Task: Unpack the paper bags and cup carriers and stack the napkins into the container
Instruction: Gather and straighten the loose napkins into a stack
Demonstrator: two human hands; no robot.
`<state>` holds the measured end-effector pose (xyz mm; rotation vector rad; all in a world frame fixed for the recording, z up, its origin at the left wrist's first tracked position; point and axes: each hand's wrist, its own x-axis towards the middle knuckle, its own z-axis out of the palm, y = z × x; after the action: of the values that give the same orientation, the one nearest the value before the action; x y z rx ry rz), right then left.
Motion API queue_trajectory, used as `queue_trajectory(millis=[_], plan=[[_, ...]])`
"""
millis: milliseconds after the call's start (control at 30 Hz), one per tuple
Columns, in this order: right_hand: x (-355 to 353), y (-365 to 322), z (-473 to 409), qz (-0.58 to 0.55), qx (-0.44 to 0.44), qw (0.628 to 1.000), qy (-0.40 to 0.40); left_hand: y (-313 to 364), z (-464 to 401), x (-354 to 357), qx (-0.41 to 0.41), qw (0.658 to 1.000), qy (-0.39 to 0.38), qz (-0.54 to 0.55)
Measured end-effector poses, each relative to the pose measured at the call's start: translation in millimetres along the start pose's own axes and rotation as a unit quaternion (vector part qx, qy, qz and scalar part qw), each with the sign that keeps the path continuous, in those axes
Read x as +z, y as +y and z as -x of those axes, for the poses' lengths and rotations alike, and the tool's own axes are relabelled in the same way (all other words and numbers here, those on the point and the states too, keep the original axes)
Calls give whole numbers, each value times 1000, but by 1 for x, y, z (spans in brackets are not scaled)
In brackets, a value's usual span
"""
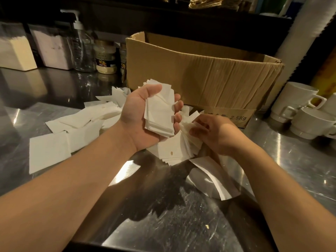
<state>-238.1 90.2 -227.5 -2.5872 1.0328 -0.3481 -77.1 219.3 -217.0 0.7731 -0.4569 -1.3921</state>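
Left hand (145, 113) grips collected napkin stack (159, 113). Right hand (214, 131) pinches fanned napkins (172, 150) on steel counter (163, 215). Many loose napkins (78, 128) remain scattered; napkin containers (15, 50) far left. Roughly midway, judging.

The box (203, 73) bears "2.5Kg" on its lower front flap, at about four o'clock from its middle; the characters before it are blurred. The jar (106, 57) label is unreadable.
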Motion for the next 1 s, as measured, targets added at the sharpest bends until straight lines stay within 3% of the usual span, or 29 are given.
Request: queue_trajectory(millis=[600,767,833,1000], plan=[[-1,0,5,9,-26,999,44,-1,0,1,1,1000,8,-11],[0,1,4,0,-8,1000,17,-1,-1,0,-1,1000,1,-9],[1,1,3,-4,-28,998,49,0,-1,-1,-1,1000,1,-8],[-6,0,4,-217,-40,964,150,-1,-2,-3,-7,1000,-18,7]])
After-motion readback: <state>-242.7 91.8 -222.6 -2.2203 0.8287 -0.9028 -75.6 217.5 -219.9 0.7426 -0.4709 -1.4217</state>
